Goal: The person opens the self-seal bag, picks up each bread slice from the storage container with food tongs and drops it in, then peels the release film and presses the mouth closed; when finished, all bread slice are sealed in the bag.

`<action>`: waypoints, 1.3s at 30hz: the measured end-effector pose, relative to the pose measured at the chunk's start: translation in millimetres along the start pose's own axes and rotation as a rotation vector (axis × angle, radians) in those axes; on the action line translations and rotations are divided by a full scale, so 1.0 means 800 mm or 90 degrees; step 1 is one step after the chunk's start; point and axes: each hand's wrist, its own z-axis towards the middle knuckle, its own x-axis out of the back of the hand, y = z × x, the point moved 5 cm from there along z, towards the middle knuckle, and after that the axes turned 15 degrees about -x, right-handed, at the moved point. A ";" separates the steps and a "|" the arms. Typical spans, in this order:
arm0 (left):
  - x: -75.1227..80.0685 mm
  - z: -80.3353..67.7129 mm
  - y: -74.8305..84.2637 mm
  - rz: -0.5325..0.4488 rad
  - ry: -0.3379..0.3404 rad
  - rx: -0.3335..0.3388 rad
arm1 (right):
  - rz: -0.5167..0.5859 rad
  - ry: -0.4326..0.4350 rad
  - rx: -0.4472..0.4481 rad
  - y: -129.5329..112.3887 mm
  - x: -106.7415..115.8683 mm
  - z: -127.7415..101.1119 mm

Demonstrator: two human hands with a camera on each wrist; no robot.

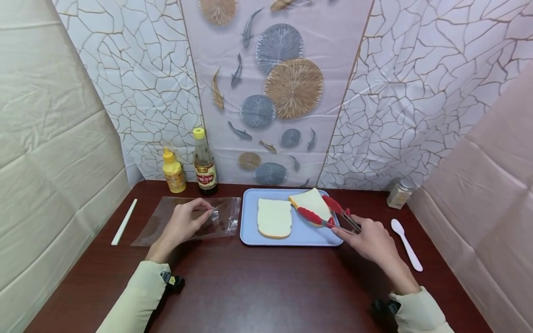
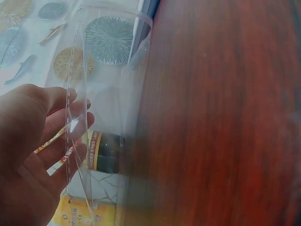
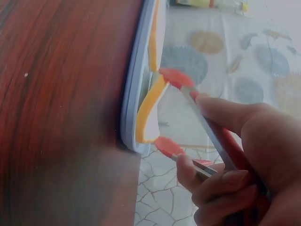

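Note:
My left hand (image 1: 185,223) pinches the upper layer of a clear plastic bag (image 1: 229,219), lifting its film a little; the raised film (image 2: 77,141) stands up by the fingertips in the left wrist view. In my right hand (image 1: 370,239) is a pair of metal tongs with red tips (image 1: 310,216). The tips straddle a slice of bread (image 1: 311,202) that lies askew at the right of a pale blue tray (image 1: 250,222). In the right wrist view, the spread tips reach opposite sides of this crusted slice (image 3: 149,106). Another bread slice (image 1: 275,218) lies flat beside it.
Behind the bag stand a yellow squeeze bottle (image 1: 174,173) and a dark sauce bottle (image 1: 205,169). White chopsticks (image 1: 124,222) lie at the left. To the right are a seasoning jar (image 1: 400,194) and a white plastic spoon (image 1: 407,245). Patterned curtains border the table.

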 end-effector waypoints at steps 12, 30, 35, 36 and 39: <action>-0.002 0.000 0.001 -0.003 0.001 -0.009 | 0.020 -0.011 0.009 0.011 -0.002 0.003; -0.003 -0.002 -0.004 0.000 -0.004 -0.017 | -0.115 -0.051 -0.030 -0.023 0.002 0.004; -0.003 0.000 -0.005 0.001 0.000 -0.013 | -0.073 -0.045 -0.024 -0.009 0.000 0.005; -0.003 0.000 -0.005 0.003 0.001 -0.011 | -0.059 -0.043 -0.017 -0.007 0.000 0.006; -0.002 0.000 -0.005 0.007 0.001 -0.011 | -0.016 -0.031 0.019 -0.003 0.002 0.013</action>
